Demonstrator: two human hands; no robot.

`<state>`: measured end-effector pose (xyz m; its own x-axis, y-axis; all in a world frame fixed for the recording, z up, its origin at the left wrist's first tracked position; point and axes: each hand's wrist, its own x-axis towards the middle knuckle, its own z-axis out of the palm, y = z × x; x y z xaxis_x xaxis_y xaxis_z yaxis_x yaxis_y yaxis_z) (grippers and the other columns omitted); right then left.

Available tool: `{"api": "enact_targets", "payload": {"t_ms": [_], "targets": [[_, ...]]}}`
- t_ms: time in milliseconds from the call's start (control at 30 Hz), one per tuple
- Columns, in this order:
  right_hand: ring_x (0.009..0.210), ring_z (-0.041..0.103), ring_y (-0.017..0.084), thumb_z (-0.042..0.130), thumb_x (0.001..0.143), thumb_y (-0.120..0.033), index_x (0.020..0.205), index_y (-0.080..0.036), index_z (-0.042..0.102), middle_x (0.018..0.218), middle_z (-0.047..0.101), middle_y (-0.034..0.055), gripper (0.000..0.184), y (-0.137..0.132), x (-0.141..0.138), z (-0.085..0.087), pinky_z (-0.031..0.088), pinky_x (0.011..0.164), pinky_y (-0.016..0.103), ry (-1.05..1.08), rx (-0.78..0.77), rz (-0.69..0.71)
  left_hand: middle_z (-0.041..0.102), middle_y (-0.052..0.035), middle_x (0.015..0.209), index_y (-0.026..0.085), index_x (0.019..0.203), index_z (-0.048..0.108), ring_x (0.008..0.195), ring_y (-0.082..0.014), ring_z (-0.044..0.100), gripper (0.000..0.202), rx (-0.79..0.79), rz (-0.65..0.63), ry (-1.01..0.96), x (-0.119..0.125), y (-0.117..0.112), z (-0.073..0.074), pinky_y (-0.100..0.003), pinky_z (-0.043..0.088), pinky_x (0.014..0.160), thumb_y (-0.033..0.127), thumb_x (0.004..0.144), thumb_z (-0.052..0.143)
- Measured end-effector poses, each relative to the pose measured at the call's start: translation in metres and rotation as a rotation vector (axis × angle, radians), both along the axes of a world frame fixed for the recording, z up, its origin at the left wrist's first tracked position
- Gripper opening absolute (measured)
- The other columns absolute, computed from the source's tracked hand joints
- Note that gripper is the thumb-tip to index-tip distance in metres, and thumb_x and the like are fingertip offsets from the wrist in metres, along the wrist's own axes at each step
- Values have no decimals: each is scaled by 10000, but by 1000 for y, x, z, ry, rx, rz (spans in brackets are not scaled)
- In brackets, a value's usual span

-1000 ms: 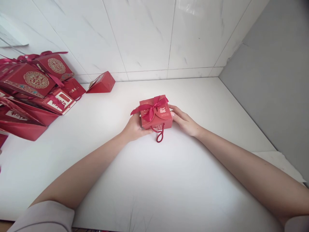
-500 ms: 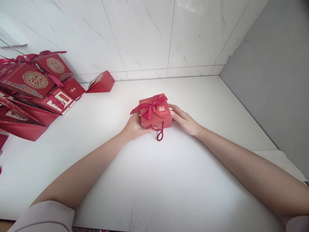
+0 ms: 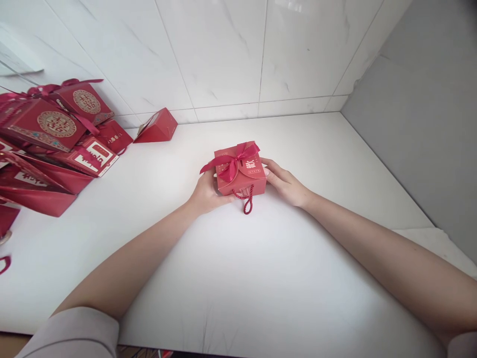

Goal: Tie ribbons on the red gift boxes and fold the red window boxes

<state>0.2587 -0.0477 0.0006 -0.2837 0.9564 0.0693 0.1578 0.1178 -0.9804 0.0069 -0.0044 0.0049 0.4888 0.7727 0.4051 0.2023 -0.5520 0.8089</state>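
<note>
A small red gift box (image 3: 242, 187) with pale printed lettering is held between my two hands over the white table. Across its lid lies a crimson ribbon bow (image 3: 234, 161), tied, with loose tails. From the near side hangs a twisted red cord loop (image 3: 248, 204). My left hand (image 3: 209, 193) grips the box's left side, thumb along the lower near edge; its other fingers are mostly hidden behind the box. My right hand (image 3: 283, 183) is closed against the right side, its fingertips partly out of sight behind the box.
A heap of red gift boxes (image 3: 57, 124) with ribbons stands at the left. One red wedge-shaped box (image 3: 158, 127) sits by the tiled wall (image 3: 223, 54). A white sheet-like thing (image 3: 439, 243) lies at the right edge, beside a grey wall (image 3: 421, 109).
The view has shifted slightly. Both hands still hold the box in nearly the same pose, and the bow stays tied.
</note>
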Motion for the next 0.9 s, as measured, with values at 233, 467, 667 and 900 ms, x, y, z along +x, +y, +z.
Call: {"api": "enact_targets", "payload": {"t_ms": [233, 467, 667, 900], "targets": [[1147, 669, 276, 446, 969, -665, 1513, -299, 405, 1277, 693, 51, 657, 1, 1, 0, 465, 1092, 477, -12, -7, -1, 718, -140, 1133, 230, 1092, 625, 1022, -408, 694, 578, -6, -13, -9, 0, 0, 0, -582, 593, 790, 341, 587, 884], [1125, 673, 264, 453, 972, -651, 1504, -290, 419, 1250, 701, 53, 644, 1, 0, -2, 475, 1081, 465, -11, 2, -14, 702, -140, 1203, 221, 1151, 627, 1089, -391, 675, 600, 6, -30, 41, 0, 0, 0, -569, 586, 870, 354, 624, 880], [1121, 677, 271, 450, 967, -664, 1488, -297, 432, 1228, 709, 50, 637, 2, 0, -1, 477, 1084, 473, -36, 6, -22, 699, -142, 1208, 230, 1175, 635, 1111, -387, 666, 603, 8, -32, 61, 1, 1, 0, -583, 575, 906, 364, 638, 875], [1128, 675, 280, 449, 966, -662, 1485, -299, 442, 1249, 705, 52, 633, 2, 0, -1, 476, 1081, 481, -46, 10, -31, 701, -129, 1207, 234, 1127, 661, 1115, -389, 664, 545, 8, -36, 61, 0, 1, 0, -580, 578, 909, 359, 641, 874]]}}
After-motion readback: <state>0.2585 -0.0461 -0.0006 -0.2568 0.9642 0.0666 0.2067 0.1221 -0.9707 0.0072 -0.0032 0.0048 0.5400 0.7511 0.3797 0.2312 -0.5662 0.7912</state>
